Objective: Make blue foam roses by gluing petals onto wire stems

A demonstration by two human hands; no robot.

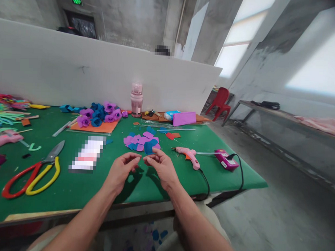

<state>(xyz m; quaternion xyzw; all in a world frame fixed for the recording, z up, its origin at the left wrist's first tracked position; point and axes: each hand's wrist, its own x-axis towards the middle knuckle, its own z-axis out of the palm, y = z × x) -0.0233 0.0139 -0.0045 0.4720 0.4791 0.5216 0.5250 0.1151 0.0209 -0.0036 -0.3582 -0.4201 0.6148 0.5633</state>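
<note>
On your green counter [82, 190], a pink bottle [137, 101] stands upright, contents unclear. Your left hand [124, 168] and right hand [161, 167] pinch narrowly, nearly touching; what they hold I can't tell. Your glue gun [192, 155] could be dragged if its overhanging cord [206, 179] snags, and careless squeezing could crease the blue petal [149, 147] beside your right hand.

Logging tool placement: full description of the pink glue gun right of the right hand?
The glue gun lies on the green tabletop, nozzle pointing left, handle slanting toward the near edge. The body looks like pale pink plastic, with an orange trigger. A translucent stick extends from its back toward a magenta box; contact there is unclear. A black cord runs from the handle to the table's near edge. Neither hand touches it; whether it is on can't be told.
</note>
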